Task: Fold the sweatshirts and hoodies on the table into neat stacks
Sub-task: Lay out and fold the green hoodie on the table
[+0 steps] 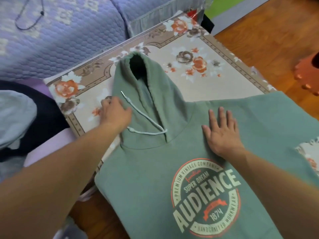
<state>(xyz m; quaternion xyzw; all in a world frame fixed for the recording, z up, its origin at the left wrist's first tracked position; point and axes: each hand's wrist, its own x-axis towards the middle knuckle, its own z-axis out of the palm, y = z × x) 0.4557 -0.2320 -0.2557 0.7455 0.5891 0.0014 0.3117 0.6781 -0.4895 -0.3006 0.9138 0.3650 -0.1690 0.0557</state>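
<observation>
The green hoodie lies front up on the flowery counter, its bottom hanging over the near edge. The right hand presses flat on its shoulder, fingers spread. The left hand rests on the hood's left edge, but its grip is blurry; bare counter shows past the hood.

- Sage-green hoodie lies front-up, spread flat on the desk.
- Its hood points away; a round "AUDIENCE" print marks the chest.

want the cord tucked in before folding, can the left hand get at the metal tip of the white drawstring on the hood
Probably yes. The left hand rests on the green hoodie at the hood's edge, and the drawstring tip lies bare on the fabric just beyond its fingers, with nothing between them.
</observation>
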